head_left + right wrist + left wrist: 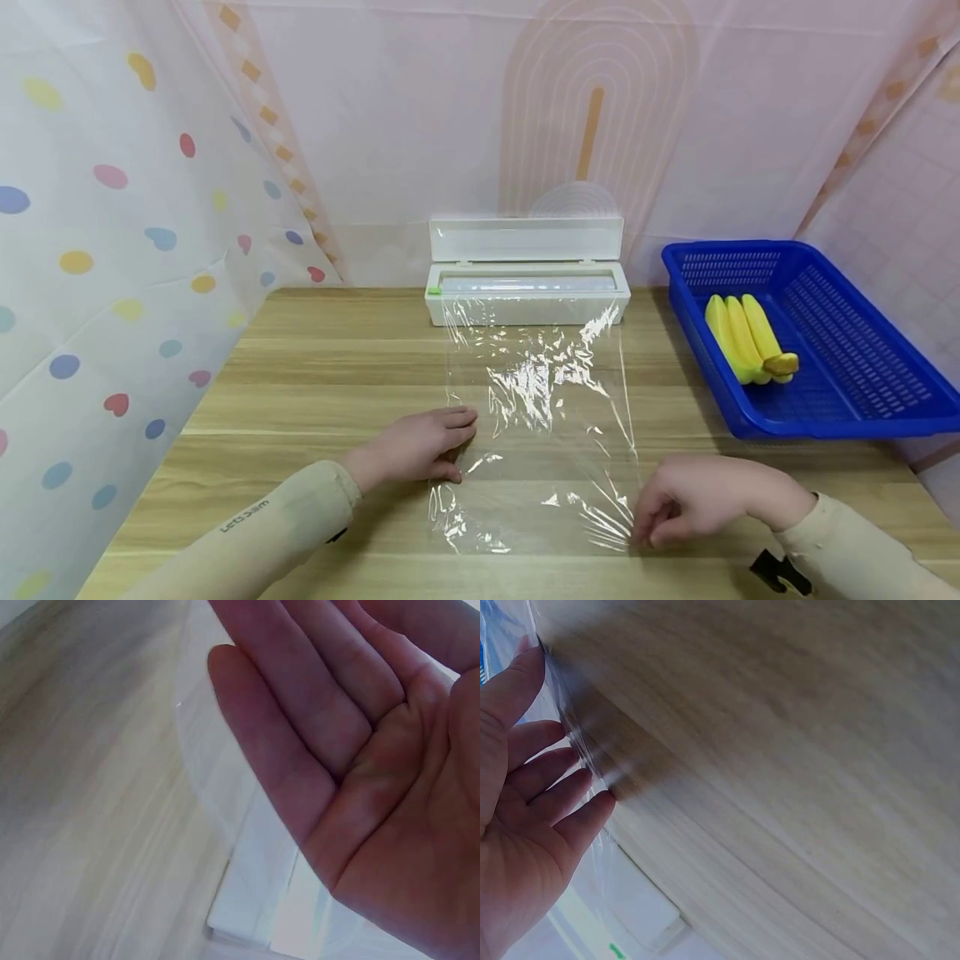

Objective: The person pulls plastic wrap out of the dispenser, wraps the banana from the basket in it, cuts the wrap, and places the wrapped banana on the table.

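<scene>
A sheet of cling film (536,417) lies drawn out from the open white dispenser (525,283) across the bench (315,375), apparently still uncut; the left hand (420,446) presses its edge flat-fingered, while the right hand (693,500), with a loose grip, touches the opposite corner. Bananas (746,337) wait in the blue basket (862,367) right of the dispenser.

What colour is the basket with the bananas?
The basket is bright blue, clearest in the head view.

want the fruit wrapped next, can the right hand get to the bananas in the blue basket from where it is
Probably yes. The right hand holds nothing, and bare table lies between it and the blue basket. The bananas lie uncovered in the open-topped basket.
</scene>
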A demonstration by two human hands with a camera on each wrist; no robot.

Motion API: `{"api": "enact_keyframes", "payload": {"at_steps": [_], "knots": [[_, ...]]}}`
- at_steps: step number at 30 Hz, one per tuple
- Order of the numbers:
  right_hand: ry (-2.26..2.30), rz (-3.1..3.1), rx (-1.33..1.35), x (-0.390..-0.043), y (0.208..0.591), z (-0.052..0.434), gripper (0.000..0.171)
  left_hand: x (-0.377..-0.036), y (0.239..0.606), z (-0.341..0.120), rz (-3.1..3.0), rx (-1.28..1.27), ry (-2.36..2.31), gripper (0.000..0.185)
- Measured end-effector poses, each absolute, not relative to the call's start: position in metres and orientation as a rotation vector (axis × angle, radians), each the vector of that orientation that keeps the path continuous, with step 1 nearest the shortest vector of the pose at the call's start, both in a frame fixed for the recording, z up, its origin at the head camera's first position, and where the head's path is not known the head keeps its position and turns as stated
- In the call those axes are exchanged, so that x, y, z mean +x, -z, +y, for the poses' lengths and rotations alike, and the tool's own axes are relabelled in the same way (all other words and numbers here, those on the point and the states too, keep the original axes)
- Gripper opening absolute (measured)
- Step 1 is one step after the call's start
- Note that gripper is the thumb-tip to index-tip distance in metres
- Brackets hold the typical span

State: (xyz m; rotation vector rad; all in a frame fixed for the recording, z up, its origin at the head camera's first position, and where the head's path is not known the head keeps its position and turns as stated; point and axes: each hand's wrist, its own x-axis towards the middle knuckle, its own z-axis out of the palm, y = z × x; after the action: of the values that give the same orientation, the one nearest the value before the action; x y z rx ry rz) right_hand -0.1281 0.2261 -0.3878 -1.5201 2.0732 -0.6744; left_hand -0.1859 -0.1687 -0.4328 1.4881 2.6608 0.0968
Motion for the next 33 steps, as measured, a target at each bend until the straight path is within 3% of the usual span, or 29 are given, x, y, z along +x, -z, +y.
{"api": "enact_keyframes", "payload": {"at_steps": [10, 33], "knots": [[0.774, 2.093, -1.449, -0.134, 0.376, 0.242, 0.019, -0.187, 0.432, -0.169, 2.658, 1.481, -0.1, 0.073], [0.707, 2.551, -1.586, -0.156, 0.357, 0.261, 0.027, -0.185, 0.432, -0.168, 2.676, 1.51, -0.081, 0.072]]}}
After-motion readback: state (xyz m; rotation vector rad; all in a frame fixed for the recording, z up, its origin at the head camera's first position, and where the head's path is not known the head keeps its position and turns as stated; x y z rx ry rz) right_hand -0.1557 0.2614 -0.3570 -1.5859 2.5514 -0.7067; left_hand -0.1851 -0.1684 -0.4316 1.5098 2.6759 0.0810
